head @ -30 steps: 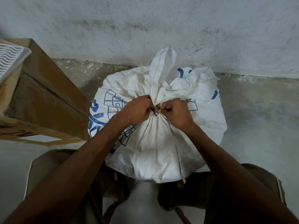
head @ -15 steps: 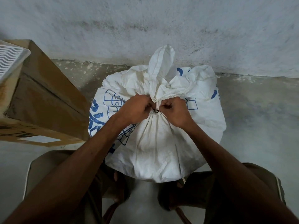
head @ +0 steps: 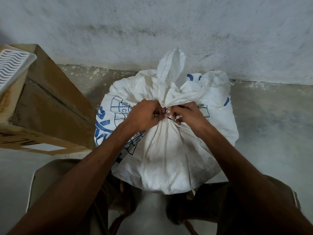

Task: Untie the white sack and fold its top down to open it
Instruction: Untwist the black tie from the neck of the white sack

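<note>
White sack (head: 169, 150) is seen upright on the floor (head: 271, 124), neck still tied by a dark cord (head: 170, 118). Left hand (head: 144, 116) and right hand (head: 188, 116) are pinched at the knot — each grip closed on the cord.

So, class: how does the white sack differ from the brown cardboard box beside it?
The white sack is soft, crumpled and rounded; the cardboard box is stiff and flat-sided. The sack carries blue print; the box is plain brown with a white label. Both hands work at the sack's neck; the box is untouched. Both rest on the floor.

White sack (head: 166, 150) with blue print, dark tie (head: 170, 118), brown carton (head: 50, 106).
</note>
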`<state>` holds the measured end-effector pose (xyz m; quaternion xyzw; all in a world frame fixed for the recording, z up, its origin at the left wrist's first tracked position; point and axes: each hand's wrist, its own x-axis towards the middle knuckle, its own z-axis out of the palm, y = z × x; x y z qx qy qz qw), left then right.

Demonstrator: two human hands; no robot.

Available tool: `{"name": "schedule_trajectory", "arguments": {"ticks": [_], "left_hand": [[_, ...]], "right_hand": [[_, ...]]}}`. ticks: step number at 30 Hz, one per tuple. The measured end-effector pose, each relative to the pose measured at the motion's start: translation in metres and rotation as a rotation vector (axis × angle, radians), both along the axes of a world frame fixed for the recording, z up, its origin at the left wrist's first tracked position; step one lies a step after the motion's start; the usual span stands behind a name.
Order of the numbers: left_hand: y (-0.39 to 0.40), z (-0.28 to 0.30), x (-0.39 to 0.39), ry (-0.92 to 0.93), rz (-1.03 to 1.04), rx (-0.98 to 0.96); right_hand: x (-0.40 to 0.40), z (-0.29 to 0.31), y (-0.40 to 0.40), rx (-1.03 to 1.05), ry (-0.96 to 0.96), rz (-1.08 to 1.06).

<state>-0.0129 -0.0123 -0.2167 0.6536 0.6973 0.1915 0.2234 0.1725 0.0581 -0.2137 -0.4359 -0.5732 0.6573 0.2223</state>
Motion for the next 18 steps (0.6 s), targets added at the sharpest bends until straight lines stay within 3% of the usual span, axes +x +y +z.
{"name": "schedule_trajectory", "arguments": {"ticks": [3,8,13,15,18], "left_hand": [[0.005,-0.001,0.002,0.024,0.047,-0.017],[0.011,0.002,-0.002,-0.058,0.120,-0.085],[0.010,0.002,-0.008,-0.308,0.212,-0.204],[0.010,0.001,-0.011,-0.384,0.245,-0.238],[0.009,0.004,-0.014,-0.410,0.218,-0.271]], "right_hand": [[0.000,-0.003,0.000,0.077,-0.013,0.034],[-0.006,-0.025,-0.008,0.553,-0.257,0.068],[-0.019,-0.037,-0.017,0.952,-0.501,0.172],[-0.022,-0.044,-0.020,1.003,-0.589,0.172],[-0.022,-0.045,-0.020,0.949,-0.559,0.174]]}}
